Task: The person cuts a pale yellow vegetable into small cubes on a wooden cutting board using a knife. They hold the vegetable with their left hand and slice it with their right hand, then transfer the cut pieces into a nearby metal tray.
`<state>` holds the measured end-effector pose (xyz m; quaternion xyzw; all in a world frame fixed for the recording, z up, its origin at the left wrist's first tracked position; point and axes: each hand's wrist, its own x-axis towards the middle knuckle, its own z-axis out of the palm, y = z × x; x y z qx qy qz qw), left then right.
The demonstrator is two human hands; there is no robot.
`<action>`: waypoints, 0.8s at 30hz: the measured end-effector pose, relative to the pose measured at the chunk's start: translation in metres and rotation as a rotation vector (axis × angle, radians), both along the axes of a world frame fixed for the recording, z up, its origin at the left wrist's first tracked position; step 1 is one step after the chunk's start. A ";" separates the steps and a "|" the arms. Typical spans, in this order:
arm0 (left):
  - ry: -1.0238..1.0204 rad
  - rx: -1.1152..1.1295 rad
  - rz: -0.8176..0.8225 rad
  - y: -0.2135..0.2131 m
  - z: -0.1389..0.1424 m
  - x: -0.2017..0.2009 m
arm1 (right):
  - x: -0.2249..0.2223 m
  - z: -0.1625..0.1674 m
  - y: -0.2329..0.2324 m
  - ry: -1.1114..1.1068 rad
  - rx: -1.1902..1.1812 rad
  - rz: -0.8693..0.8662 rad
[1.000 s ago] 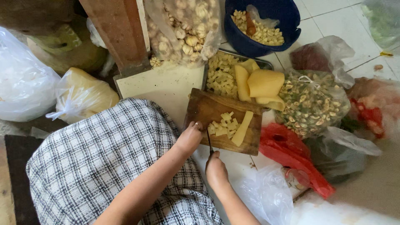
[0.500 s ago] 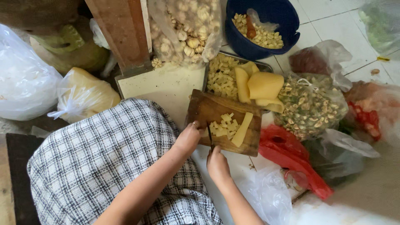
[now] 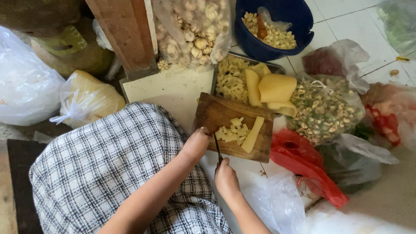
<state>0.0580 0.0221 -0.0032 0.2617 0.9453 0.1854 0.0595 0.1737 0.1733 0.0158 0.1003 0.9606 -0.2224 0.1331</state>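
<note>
A brown wooden cutting board (image 3: 216,113) lies on the floor with small yellow cut pieces (image 3: 233,130) and a long yellow strip (image 3: 252,134) on it. My left hand (image 3: 195,145) rests with closed fingers on the board's near left edge. Below the board, my right hand (image 3: 226,177) grips the handle of a knife (image 3: 217,147), whose thin blade points up toward the cut pieces. A metal tray (image 3: 277,68) behind the board holds more yellow pieces and large yellow chunks (image 3: 276,88).
A blue bowl (image 3: 299,41) of pale pieces stands at the back. Plastic bags surround the board: a bag of garlic (image 3: 195,32), a bag of mixed bits (image 3: 323,108), a red bag (image 3: 299,158), white bags (image 3: 26,86). My checked cloth (image 3: 99,169) covers the left.
Both hands have stayed at the board; the view has shifted slightly and my right hand with the knife sits a little nearer the cut pieces.
</note>
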 end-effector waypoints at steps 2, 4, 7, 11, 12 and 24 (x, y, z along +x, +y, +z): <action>-0.004 0.059 0.036 0.001 -0.001 0.000 | 0.001 0.000 -0.001 0.012 -0.004 -0.005; 0.002 0.135 0.058 0.000 -0.004 0.001 | 0.001 0.000 -0.001 0.012 -0.003 -0.005; 0.028 0.259 0.067 -0.001 -0.010 0.001 | 0.001 0.001 0.000 0.001 0.000 0.003; 0.041 0.277 0.072 -0.001 -0.008 -0.001 | 0.002 -0.001 0.002 0.021 -0.016 0.024; 0.036 0.256 0.069 -0.001 -0.005 0.000 | 0.002 -0.001 0.002 0.025 -0.021 0.028; -0.101 0.296 0.098 -0.007 0.035 0.008 | 0.000 -0.009 0.009 0.032 0.023 0.014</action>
